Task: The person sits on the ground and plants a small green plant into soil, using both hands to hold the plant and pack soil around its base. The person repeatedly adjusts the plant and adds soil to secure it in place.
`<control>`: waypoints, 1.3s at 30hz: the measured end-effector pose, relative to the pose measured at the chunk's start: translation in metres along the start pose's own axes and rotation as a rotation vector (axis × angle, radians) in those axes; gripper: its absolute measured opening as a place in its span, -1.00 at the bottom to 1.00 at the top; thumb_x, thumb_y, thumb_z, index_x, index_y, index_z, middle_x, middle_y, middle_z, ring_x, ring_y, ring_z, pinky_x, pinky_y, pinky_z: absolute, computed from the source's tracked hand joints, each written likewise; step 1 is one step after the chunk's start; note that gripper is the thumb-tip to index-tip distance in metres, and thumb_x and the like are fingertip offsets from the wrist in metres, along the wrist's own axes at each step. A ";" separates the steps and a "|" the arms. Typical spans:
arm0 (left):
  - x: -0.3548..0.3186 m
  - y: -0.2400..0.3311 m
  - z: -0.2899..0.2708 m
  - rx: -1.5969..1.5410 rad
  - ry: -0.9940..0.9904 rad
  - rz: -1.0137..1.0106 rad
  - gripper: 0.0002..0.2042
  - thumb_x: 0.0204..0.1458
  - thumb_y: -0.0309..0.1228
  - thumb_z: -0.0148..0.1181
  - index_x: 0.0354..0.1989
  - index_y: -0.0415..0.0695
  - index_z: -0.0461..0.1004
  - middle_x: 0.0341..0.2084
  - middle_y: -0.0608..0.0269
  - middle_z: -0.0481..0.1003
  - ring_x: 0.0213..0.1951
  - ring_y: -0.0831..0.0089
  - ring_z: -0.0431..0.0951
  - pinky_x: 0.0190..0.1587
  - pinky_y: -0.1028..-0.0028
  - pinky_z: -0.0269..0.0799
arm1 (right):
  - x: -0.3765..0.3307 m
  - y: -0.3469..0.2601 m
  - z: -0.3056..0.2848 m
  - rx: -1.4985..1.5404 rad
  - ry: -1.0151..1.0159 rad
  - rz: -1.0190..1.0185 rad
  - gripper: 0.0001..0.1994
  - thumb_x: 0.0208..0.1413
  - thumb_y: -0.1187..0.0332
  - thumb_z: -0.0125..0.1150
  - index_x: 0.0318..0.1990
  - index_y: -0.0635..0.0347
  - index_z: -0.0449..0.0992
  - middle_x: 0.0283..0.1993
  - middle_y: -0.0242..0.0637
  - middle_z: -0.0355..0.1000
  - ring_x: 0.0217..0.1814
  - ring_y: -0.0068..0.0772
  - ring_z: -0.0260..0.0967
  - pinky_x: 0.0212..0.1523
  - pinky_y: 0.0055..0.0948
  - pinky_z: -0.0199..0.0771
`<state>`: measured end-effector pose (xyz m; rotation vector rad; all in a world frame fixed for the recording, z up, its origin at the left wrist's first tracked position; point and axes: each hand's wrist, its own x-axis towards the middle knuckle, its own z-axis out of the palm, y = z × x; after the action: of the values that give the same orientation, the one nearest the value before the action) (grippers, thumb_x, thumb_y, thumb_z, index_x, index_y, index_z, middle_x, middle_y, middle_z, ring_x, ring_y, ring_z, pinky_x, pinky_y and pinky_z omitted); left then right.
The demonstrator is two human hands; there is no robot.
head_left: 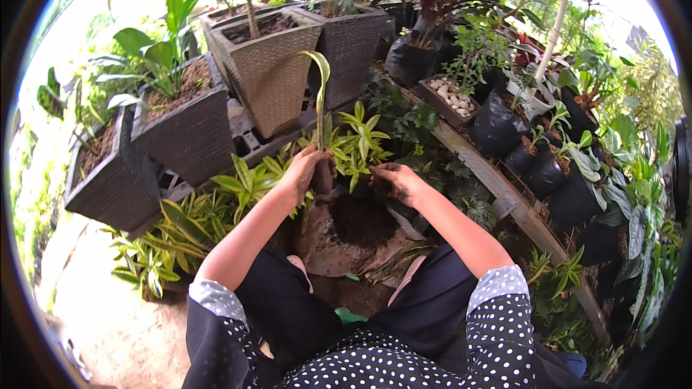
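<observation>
My left hand [310,167], smeared with soil, is closed around the base of a snake plant [321,97]. Its tall yellow-edged leaf stands upright and curls over at the tip. A dark brown lump or small bag hangs below that grip; I cannot make out which. My right hand [398,183], also dirty, is held to the right with its fingers loosely bent and apart, seemingly around nothing. Dark soil [362,220] lies in a heap between my knees, on a soil-covered sheet or sack [317,240]. Yellow-green leaves [360,137] grow just beyond both hands.
Tall square pots [268,75] with plants stand at the far left, and a dark planter [189,130] sits nearer. A wooden rail [497,180] slants along the right, beside black plant bags [497,124] and a box of white pebbles [450,95].
</observation>
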<state>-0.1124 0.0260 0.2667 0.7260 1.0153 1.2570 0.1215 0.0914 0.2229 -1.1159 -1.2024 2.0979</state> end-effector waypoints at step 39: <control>0.019 -0.006 0.009 0.033 0.061 -0.109 -0.91 0.05 -0.47 0.02 -0.30 -0.19 0.34 -0.53 0.26 0.41 -0.48 0.46 0.44 -0.37 0.49 0.38 | -0.001 -0.027 -0.018 0.000 -0.049 -0.048 -0.69 0.06 0.43 0.19 -0.03 0.33 0.40 -0.13 -0.20 0.46 -0.14 -0.41 0.45 -0.09 -0.43 0.47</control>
<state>-0.1018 0.0445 0.2608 0.6529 1.1131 1.1764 0.1365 0.1128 0.2411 -1.0305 -1.2396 2.1003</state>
